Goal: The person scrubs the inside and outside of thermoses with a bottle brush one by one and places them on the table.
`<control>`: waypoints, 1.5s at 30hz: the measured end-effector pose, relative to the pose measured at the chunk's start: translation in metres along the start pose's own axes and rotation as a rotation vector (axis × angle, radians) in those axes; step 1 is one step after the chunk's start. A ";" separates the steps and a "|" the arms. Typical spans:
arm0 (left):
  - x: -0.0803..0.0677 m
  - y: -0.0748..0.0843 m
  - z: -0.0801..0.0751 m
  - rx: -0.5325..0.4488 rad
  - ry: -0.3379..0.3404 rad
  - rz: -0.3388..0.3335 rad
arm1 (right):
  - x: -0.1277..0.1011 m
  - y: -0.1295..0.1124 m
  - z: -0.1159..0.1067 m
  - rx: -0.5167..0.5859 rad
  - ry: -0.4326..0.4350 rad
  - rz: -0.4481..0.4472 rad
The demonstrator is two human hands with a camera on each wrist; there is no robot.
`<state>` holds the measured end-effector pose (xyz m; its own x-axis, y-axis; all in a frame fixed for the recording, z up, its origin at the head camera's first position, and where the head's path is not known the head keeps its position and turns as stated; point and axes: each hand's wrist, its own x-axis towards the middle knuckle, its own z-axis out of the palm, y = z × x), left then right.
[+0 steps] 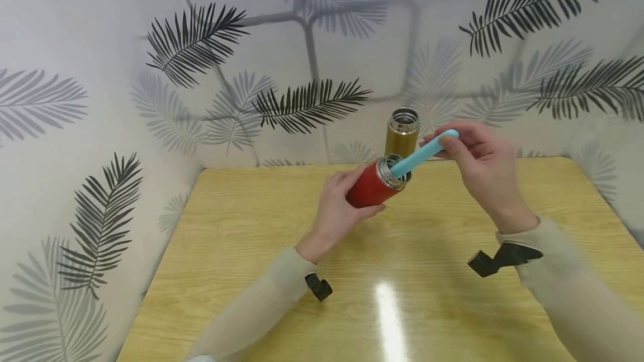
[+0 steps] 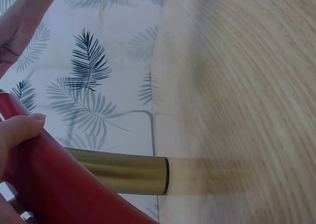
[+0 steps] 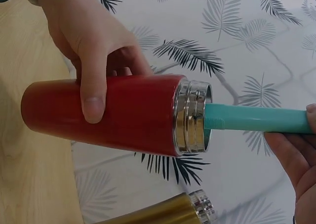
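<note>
My left hand (image 1: 337,205) grips a red flask (image 1: 372,185) and tilts it above the table, its steel mouth toward my right hand. The same red flask (image 3: 103,116) fills the right wrist view, with my left thumb across its body. My right hand (image 1: 475,155) pinches the far end of a turquoise handle (image 1: 422,154), whose other end is inside the flask's open mouth. The handle (image 3: 254,118) enters the steel rim (image 3: 193,117). In the left wrist view the red flask (image 2: 54,184) shows under my thumb.
A gold flask (image 1: 402,132) with an open steel mouth stands upright at the back of the wooden table (image 1: 402,295), just behind the red one. Leaf-patterned walls (image 1: 100,127) close in the table at the back and both sides.
</note>
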<state>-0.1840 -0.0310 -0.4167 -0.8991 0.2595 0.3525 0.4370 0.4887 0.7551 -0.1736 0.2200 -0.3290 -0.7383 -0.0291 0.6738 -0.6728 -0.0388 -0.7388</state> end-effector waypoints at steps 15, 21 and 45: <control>-0.003 -0.009 0.000 0.002 -0.008 -0.015 | 0.002 -0.001 -0.008 0.122 0.049 0.047; -0.004 -0.011 -0.004 0.013 0.003 -0.040 | 0.013 -0.014 -0.015 0.138 0.098 0.007; -0.003 -0.008 -0.001 0.023 -0.026 -0.031 | -0.005 0.004 0.005 0.078 -0.138 0.324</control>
<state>-0.1851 -0.0364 -0.4239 -0.9113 0.2655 0.3147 0.4100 0.5154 0.7525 -0.1728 0.2151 -0.3354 -0.8959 -0.1864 0.4032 -0.3948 -0.0818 -0.9151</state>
